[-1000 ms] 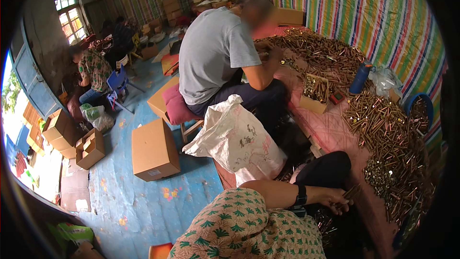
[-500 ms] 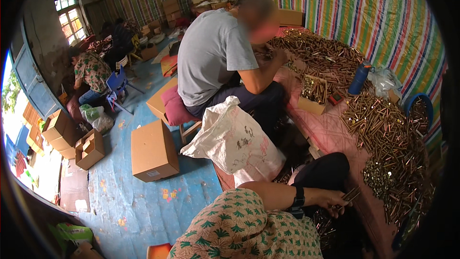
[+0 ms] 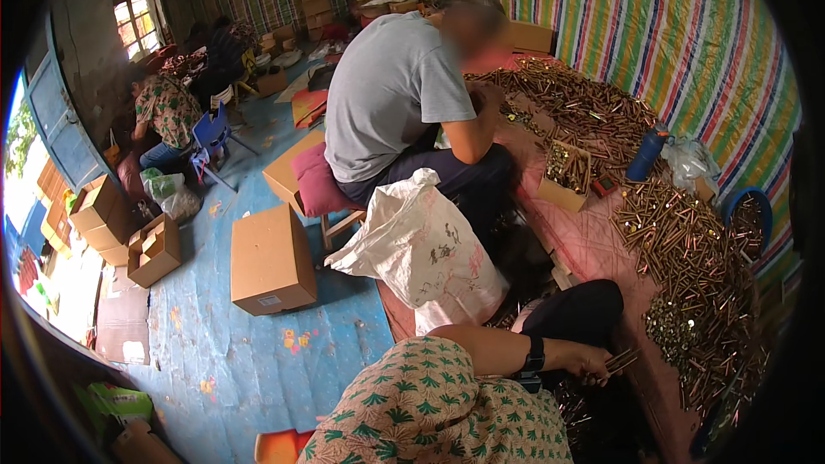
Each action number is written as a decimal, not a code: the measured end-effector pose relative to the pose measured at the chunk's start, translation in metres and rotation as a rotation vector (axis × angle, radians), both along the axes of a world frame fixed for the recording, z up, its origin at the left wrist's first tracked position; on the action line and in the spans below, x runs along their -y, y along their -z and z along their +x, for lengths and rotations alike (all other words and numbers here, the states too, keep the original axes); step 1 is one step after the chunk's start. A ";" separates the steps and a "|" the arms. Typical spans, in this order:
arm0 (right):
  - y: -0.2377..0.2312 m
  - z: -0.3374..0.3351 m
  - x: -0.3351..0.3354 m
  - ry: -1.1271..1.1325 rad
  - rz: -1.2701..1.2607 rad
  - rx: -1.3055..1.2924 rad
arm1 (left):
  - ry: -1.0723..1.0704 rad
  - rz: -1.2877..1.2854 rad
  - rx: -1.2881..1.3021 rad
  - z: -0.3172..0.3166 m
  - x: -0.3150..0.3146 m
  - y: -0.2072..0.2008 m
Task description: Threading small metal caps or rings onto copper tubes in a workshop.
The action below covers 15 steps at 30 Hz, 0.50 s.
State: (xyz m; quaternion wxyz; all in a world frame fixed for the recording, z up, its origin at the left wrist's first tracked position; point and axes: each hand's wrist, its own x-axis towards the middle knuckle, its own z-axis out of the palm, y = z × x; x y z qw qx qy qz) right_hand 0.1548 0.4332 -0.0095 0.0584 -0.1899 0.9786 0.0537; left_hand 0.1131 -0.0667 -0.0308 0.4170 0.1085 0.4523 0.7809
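My left hand (image 3: pixel 591 363) comes in on a bare forearm from a patterned sleeve (image 3: pixel 404 395), with a dark wristwatch (image 3: pixel 534 354) on the wrist. Its fingers are closed round a few slim brass-coloured metal rods (image 3: pixel 622 362), whose ends stick out to the right over the edge of a pink quilted cloth (image 3: pixel 614 258). Beyond the hand, a large heap of similar metal rods (image 3: pixel 679 241) covers the cloth, with small pale metal pieces (image 3: pixel 669 326) at its near side. My dark-trousered knee (image 3: pixel 576 305) rises behind the forearm. My right hand is out of view.
Ahead, a co-worker in a grey shirt (image 3: pixel 387 103) sits on a cushioned stool, beside a white woven sack (image 3: pixel 430 249). A closed cardboard box (image 3: pixel 273 262) stands on the blue floor sheet (image 3: pixel 206 335). A blue bottle (image 3: pixel 646 155) stands by the heap.
The view has shifted slightly. My left hand still grips the rods, which now point more to the right. The co-worker's forearm has shifted in toward the body.
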 end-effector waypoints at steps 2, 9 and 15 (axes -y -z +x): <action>0.000 0.001 -0.001 0.029 0.000 0.010 | 0.017 0.011 -0.026 0.002 0.001 -0.002; 0.011 0.011 -0.005 0.140 -0.005 0.068 | 0.043 -0.028 -0.018 0.002 0.001 0.002; 0.024 0.013 -0.010 0.224 -0.007 0.130 | -0.007 -0.073 0.016 0.008 0.007 -0.012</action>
